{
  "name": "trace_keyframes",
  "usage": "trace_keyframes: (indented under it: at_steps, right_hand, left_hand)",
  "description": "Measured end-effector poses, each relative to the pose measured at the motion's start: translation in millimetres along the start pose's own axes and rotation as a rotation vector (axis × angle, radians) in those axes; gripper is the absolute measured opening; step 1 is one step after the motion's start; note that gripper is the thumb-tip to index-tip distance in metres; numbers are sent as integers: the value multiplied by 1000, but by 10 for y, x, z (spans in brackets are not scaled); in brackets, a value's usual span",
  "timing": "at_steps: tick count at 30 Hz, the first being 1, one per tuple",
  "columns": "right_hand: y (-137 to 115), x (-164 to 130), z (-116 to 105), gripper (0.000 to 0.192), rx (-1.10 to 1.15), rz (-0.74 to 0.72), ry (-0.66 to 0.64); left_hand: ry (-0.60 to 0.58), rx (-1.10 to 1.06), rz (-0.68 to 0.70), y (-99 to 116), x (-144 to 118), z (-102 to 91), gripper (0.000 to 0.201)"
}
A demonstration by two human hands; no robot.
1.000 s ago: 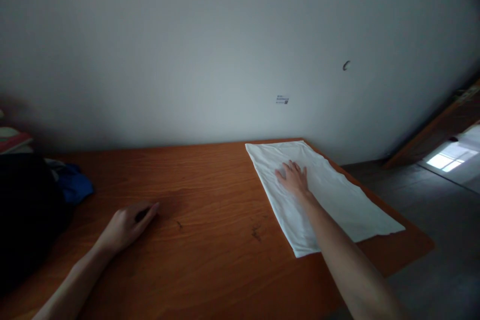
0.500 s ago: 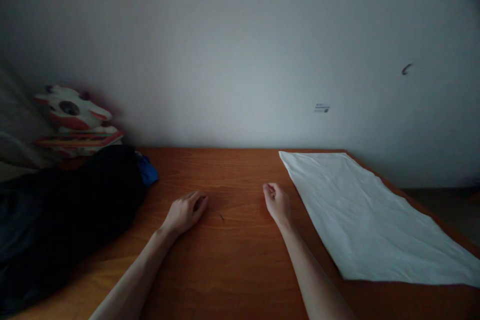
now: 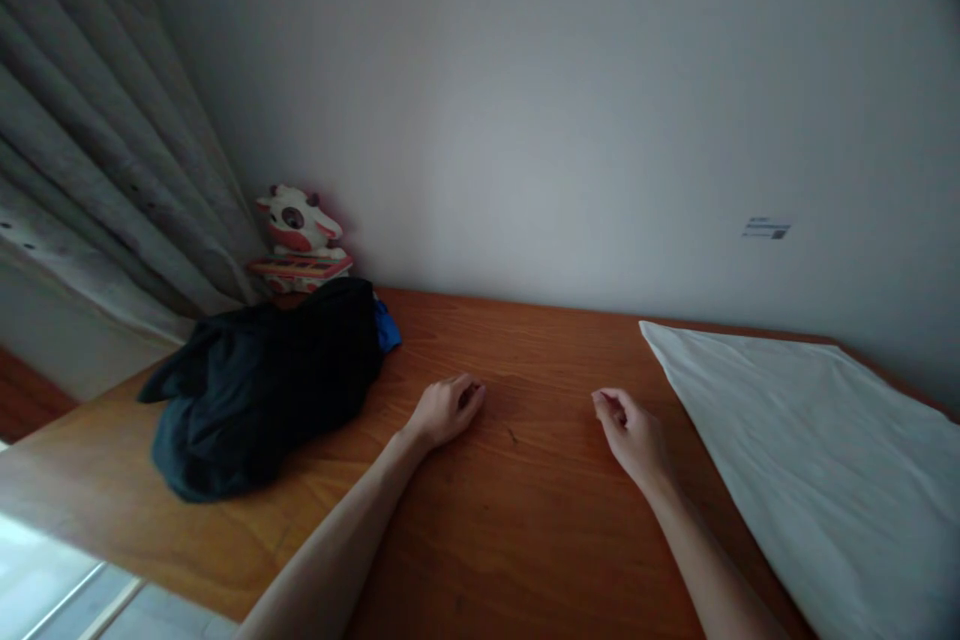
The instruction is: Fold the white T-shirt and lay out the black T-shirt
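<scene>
There were two hands, the left hand (image 3: 448, 409) and the right hand (image 3: 632, 432), one table (image 3: 525, 520), one white cloth (image 3: 817, 440), one dark heap (image 3: 262, 380), one toy (image 3: 298, 225), and one curtain (image 3: 90, 160).
</scene>
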State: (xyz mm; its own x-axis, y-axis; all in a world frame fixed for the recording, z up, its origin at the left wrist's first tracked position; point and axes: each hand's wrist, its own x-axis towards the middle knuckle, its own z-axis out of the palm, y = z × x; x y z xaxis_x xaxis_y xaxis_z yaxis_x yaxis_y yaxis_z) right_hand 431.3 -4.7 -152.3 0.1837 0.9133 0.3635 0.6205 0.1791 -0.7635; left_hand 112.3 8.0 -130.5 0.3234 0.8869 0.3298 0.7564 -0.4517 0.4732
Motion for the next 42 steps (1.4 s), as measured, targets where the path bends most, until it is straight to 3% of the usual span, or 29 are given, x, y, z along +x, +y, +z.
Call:
trace_keyframes:
  at_steps: [9, 21, 24, 29, 31, 33, 36, 39, 42]
  right_hand:
    - [-20, -29, -37, 53, -18, -42, 1]
    - [47, -90, -40, 50, -71, 4, -36]
    - [54, -94, -33, 49, -63, 14, -38]
    - [90, -78, -24, 51, -59, 21, -30]
    - [122, -66, -20, 52, -69, 26, -28]
    - [158, -55, -14, 52, -75, 15, -24]
    - [198, -44, 4, 52, -71, -13, -12]
    - [212, -36, 20, 52, -62, -24, -29]
    - [215, -32, 26, 50, -38, -34, -58]
  left_hand:
    - [17, -34, -11, -9, -51, 10, 24]
    - [102, -177, -19, 40, -177, 0, 20]
    - [184, -316, -76, 23, -165, 3, 21]
    - [490, -550, -278, -41, -168, -67, 26]
    - [574, -538, -288, -96, -227, -217, 29]
    - [612, -409, -233, -164, -329, -483, 29]
    - [596, 54, -165, -279, -528, -1045, 32]
    - [527, 493, -336, -414, -721, -1591, 44]
    - [393, 688, -617, -582, -873, -1935, 79]
